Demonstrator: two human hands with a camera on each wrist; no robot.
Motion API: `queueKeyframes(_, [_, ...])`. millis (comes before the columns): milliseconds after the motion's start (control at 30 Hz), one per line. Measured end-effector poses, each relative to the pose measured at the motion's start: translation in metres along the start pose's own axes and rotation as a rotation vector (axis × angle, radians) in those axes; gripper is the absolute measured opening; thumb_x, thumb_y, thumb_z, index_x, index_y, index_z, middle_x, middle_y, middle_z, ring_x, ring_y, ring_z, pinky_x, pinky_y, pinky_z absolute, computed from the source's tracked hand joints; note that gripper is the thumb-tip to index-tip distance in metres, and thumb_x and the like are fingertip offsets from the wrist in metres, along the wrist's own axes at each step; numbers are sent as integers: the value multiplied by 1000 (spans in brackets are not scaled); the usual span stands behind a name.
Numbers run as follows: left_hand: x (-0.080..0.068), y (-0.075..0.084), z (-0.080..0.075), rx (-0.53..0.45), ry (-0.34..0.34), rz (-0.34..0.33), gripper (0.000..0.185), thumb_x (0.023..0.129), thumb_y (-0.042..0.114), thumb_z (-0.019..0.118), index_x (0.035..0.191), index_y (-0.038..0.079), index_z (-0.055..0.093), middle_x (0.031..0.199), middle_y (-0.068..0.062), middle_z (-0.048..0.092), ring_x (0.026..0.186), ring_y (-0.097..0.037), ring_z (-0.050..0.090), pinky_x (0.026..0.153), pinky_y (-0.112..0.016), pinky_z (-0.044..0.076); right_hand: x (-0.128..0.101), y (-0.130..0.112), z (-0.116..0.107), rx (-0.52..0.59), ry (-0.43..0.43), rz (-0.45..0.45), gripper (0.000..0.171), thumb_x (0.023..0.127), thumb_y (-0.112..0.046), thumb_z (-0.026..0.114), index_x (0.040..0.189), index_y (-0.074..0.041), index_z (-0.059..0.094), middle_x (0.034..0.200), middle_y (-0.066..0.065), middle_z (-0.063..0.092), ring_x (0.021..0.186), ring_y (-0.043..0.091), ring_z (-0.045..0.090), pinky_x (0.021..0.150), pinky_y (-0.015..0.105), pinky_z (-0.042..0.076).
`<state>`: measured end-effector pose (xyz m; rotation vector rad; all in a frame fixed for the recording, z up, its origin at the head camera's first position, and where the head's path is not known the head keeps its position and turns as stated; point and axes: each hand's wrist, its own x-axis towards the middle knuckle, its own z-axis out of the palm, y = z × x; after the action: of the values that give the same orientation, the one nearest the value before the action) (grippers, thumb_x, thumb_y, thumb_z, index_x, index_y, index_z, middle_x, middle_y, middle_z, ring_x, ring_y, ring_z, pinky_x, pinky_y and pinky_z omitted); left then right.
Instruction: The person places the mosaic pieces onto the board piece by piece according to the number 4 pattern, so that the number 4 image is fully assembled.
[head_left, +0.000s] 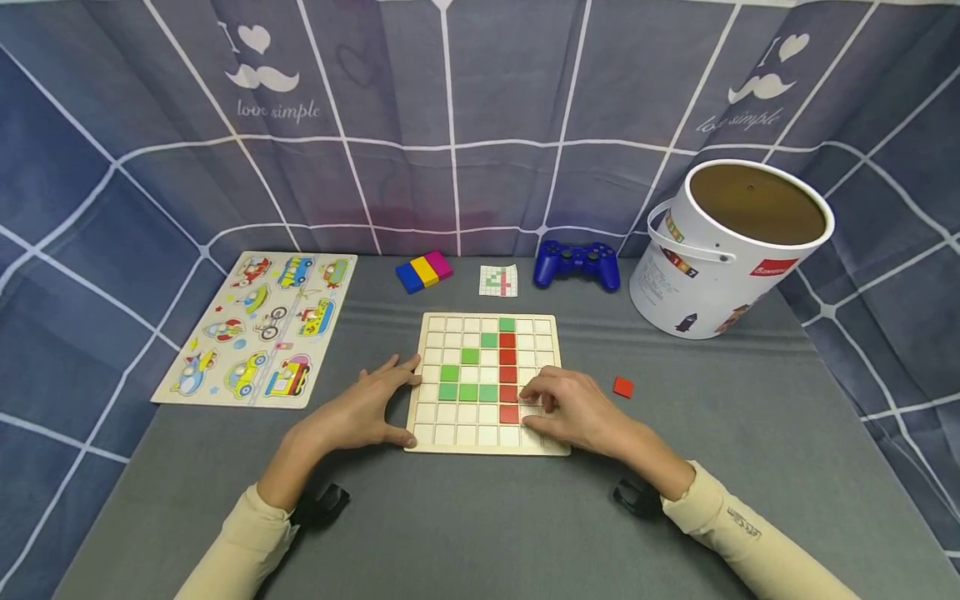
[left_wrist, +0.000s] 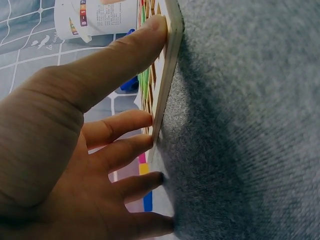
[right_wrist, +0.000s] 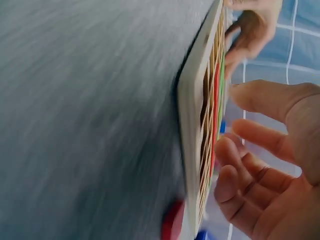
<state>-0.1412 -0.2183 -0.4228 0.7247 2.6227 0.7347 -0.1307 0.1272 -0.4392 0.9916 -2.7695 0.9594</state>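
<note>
A wooden grid board (head_left: pixel 457 417) lies flat on the grey table, holding a column of red tiles (head_left: pixel 507 375) and several green tiles (head_left: pixel 468 392). My left hand (head_left: pixel 367 408) lies beside the board's left edge, its straight fingers (left_wrist: pixel 125 125) and thumb touching the rim (left_wrist: pixel 167 75). My right hand (head_left: pixel 573 408) rests over the board's lower right, fingers loosely bent by the lowest red tile (head_left: pixel 509 413). In the right wrist view the right hand (right_wrist: pixel 270 175) holds nothing, just above the board (right_wrist: pixel 192 125). A loose red tile (head_left: pixel 622 387) lies on the table to its right.
A white bucket (head_left: pixel 727 250) stands open at the back right. A blue game controller (head_left: pixel 576 264), a small pattern card (head_left: pixel 498 281) and blue, yellow and pink blocks (head_left: pixel 423 271) sit behind the board. A vehicle puzzle (head_left: pixel 258 329) lies at the left. Checked cloth walls surround the table.
</note>
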Motion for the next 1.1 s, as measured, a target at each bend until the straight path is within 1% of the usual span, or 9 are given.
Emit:
queueKeyframes(67, [0,0,0,-3,-3,1,85,69,28,94,139,2,53,163,-12,24,149,-40,14,109,-74,10,-9,8,-8,1,44,24,26,77,-19,87,99,-12,74,81,-3,63,69,11,59,61,27,47])
queueKeyframes(233, [-2,-1,0,-8,7,8,85,68,26,94,139,2,53,163,-13,25,149,-41,14,109,-74,10,-34,36,-33,-19,157,109,31,75,-16,88,102,-9,75,89,0,68,69,10,60,60,28,49])
queueKeyframes(400, [-4,-4,0,-14,13,-5,85,68,26,94,139,3,54,164,-12,24,150,-40,14,110,-73,9,-57,64,-53,-76,222,192,35,72,-12,90,103,-8,75,90,0,70,68,10,61,59,28,48])
queueKeyframes(533, [-5,-4,0,-15,18,-2,84,69,26,94,139,2,54,163,-12,24,149,-40,14,110,-73,10,-72,79,-60,-91,238,231,37,70,-12,91,103,-8,75,92,1,70,69,11,62,60,28,48])
queueKeyframes(667, [-6,-5,-1,-12,22,-4,83,68,26,94,138,3,55,163,-12,25,149,-40,14,110,-73,10,-75,88,-59,-70,223,263,41,72,-16,91,108,-9,74,93,0,69,71,12,62,62,27,46])
queueKeyframes(767, [-5,-6,0,-8,16,-3,83,69,27,94,138,3,55,163,-11,25,150,-40,15,110,-73,10,-74,91,-56,-46,216,266,38,73,-15,91,106,-11,74,93,-1,69,70,12,61,62,24,44])
queueKeyframes(933, [-3,-4,0,-10,11,2,84,69,27,94,139,4,54,164,-11,24,150,-39,14,110,-73,10,-73,92,-52,-15,214,222,29,74,-10,88,100,-12,76,93,-2,69,67,12,60,60,23,43])
queueKeyframes(1100, [-1,-1,1,-4,9,9,86,69,27,94,140,4,53,164,-11,24,150,-40,14,109,-74,10,-70,90,-52,7,224,203,28,75,-8,88,100,-12,76,91,-2,68,65,12,59,58,22,44])
